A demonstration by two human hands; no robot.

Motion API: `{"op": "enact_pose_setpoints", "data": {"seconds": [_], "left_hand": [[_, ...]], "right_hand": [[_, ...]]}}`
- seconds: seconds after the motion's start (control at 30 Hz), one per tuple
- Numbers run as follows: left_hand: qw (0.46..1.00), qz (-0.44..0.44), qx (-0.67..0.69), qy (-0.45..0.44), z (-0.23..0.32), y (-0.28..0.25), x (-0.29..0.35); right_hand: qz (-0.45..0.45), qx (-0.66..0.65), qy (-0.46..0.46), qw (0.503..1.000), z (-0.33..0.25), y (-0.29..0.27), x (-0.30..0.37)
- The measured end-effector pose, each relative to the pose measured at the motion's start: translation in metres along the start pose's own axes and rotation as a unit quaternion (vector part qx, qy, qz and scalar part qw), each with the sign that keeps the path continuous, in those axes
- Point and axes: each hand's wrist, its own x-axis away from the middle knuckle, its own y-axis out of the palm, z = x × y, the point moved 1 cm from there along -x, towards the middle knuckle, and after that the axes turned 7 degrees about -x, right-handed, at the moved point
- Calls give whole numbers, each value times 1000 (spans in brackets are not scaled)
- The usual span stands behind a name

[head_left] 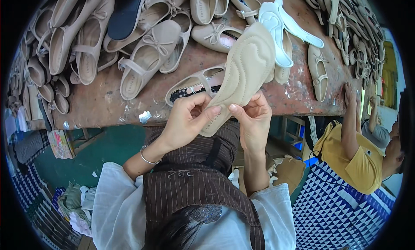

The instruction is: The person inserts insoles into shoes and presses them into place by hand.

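A beige padded insole (pixel 247 62) with curved stitching is held up at the table's front edge, its heel end toward me. My left hand (pixel 183 119) pinches one side of the heel between thumb and fingers. On the opposite side my right hand (pixel 254 122) grips the heel, its thumb on the upper face. Just behind the hands lies a beige flat shoe (pixel 190 86) showing a dark patterned inside, partly hidden by the insole. White insole-shaped pieces (pixel 279 33) lie past the insole's right side.
Beige bow flats (pixel 151 55) are heaped at the table's left and back, with a dark sole (pixel 124 16) among them. A single strapped shoe (pixel 319 72) lies to the right, before another shoe pile (pixel 352 25). A co-worker in a yellow shirt (pixel 352 157) is at the right.
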Motion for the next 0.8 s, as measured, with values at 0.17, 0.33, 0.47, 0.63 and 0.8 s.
{"op": "enact_pose_setpoints", "data": {"seconds": [0.17,0.33,0.47,0.63,0.8], "left_hand": [[997,-20,72,-1,-15,-7,6],[981,-35,172,-87,-14,-2,8],[963,-49,223,-143,-7,0,13],[969,-122,140,-162,-9,-38,18],[942,-231,145,-198,-15,-59,29]], "right_hand": [[57,176,-106,977,14,11,11],[78,172,-126,974,30,7,19],[86,266,-129,951,25,-4,24],[60,440,-372,815,-14,-6,19],[-352,550,-222,724,-9,9,21]]}}
